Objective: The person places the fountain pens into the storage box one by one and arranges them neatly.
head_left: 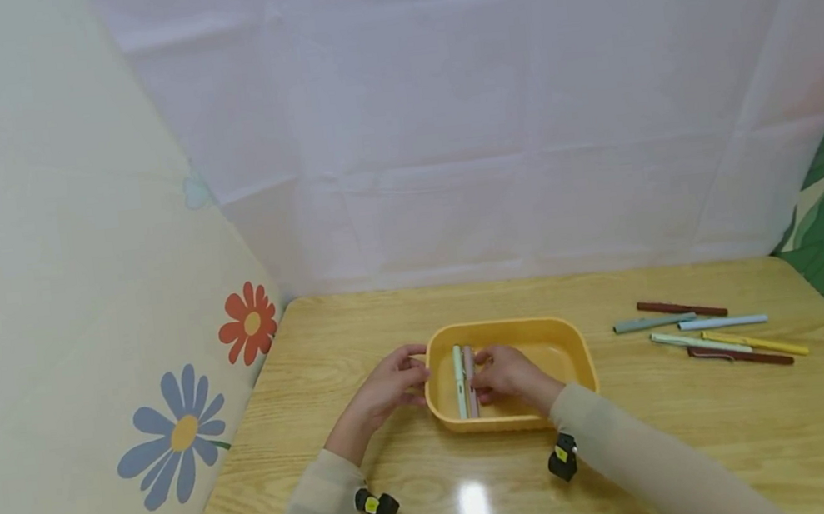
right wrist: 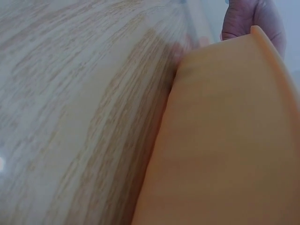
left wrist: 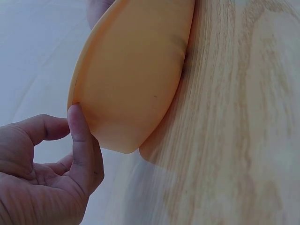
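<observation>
Inside a shallow yellow plastic tray point(head_left: 540, 327), a pale green pen point(head_left: 459, 382) and a mauve pen point(head_left: 474, 405) lie side by side near the left end. My right hand point(head_left: 511, 374) reaches into the tray and pinches the mauve pen, hiding part of it. At the tray's left rim, my left hand point(head_left: 394, 384) holds the edge. The left wrist view shows its fingertips point(left wrist: 77, 115) at the rim. From the right wrist camera, the tray wall point(right wrist: 225, 131) covers the right hand's work.
Several loose pens lie to the tray's right: a dark red pen point(head_left: 681, 308), a grey-blue pen point(head_left: 653, 322), a light blue pen point(head_left: 724, 322), a yellow pen point(head_left: 756, 341) and others. The wooden table point(head_left: 358, 321) meets a white cloth point(head_left: 413, 123) behind.
</observation>
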The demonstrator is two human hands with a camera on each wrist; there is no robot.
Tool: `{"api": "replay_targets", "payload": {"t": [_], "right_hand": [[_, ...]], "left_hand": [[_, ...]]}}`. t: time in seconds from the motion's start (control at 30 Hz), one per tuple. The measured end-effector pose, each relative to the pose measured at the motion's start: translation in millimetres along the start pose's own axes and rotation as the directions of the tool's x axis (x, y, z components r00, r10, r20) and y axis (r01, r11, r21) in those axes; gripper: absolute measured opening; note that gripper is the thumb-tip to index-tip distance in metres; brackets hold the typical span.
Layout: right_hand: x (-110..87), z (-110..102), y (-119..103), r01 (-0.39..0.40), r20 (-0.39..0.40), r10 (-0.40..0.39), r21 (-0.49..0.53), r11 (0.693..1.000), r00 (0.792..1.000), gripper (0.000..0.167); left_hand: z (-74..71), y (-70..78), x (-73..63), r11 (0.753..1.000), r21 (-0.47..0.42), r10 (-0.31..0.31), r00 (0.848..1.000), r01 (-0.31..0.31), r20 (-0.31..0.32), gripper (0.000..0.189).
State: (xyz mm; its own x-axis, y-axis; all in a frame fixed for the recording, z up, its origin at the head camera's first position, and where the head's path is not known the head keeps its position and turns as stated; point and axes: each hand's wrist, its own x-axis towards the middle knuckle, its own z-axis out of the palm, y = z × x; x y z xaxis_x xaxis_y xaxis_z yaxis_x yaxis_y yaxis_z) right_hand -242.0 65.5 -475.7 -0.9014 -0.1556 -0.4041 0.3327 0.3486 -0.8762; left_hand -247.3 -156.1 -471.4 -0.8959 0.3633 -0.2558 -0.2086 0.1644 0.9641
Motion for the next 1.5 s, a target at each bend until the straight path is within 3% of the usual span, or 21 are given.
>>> {"api": "replay_targets", "payload": {"t": [0.17, 0.37, 0.67, 0.93, 1.13, 1.5], "right_hand": [[-1.2, -7, 1, 0.008, -0.01, -0.008, -0.017, 1.0, 1.0, 0.047], [-5.5, -19, 0, 0.069, -0.001, -0.07, -0.124, 0.99, 0.998, 0.042], [-20.9, -46, -2, 0.174, 0.016, -0.177, -0.298, 0.939, 0.984, 0.045], [-34.1, -68, 0, 0.276, 0.049, -0.277, -0.367, 0.888, 0.96, 0.045], [-52.1, -85, 0, 0.29, 0.038, -0.299, -0.379, 0.879, 0.954, 0.049], [-83.7, -118, 10, 0.419, 0.041, -0.44, -0.396, 0.817, 0.897, 0.051]], "left_hand": [[1.6, 1.6, -0.3, 1.0, 0.002, -0.004, 1.0, 0.004, -0.004, 0.053], [1.0, 0.9, -0.2, 1.0, 0.004, -0.012, 1.0, 0.012, -0.014, 0.053], [-1.0, -2.2, -0.6, 1.0, 0.001, -0.004, 1.0, 0.004, -0.018, 0.052], [0.1, -1.6, -1.0, 1.0, 0.008, -0.004, 1.0, 0.005, -0.025, 0.051], [1.8, -0.8, -1.0, 1.0, 0.014, -0.011, 0.999, 0.012, -0.037, 0.051], [1.3, 1.1, -0.9, 1.0, 0.024, -0.016, 0.999, 0.017, -0.034, 0.05]]}}
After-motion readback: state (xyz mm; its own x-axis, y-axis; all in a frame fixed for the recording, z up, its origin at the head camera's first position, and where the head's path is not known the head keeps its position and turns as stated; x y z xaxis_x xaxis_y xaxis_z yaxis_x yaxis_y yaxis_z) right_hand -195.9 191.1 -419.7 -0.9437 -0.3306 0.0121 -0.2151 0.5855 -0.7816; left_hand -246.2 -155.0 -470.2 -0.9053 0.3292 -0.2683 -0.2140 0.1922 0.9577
